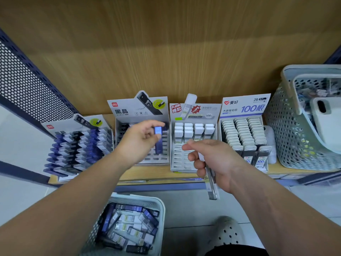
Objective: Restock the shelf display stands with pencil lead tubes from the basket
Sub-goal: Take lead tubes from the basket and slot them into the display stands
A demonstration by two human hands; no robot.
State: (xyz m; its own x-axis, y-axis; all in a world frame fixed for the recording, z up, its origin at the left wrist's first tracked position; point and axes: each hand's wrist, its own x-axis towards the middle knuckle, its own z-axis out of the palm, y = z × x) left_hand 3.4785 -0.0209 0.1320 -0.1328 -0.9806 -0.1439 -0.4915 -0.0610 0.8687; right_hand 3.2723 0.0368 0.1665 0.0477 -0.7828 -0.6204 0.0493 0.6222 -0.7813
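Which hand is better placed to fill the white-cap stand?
Right: the right hand grips clear tubes at the white-cap stand; the left hand holds a blue tube over the neighbouring Deli stand.

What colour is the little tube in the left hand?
The tube is dark blue; the head view shows it best.

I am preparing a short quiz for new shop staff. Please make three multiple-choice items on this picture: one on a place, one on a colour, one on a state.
1. Where is the left hand?
A over the floor basket
B over the second display stand from the left
C over the rightmost stand

2. What colour is the tube it holds?
A red
B blue
C green

3. How is the right hand?
A open and empty
B flat on the shelf
C gripping a clear tube

Answers: 1 B, its fingers are above that stand's slots; 2 B, cap and body look blue; 3 C, the fingers curl round a tube that sticks out below the hand.
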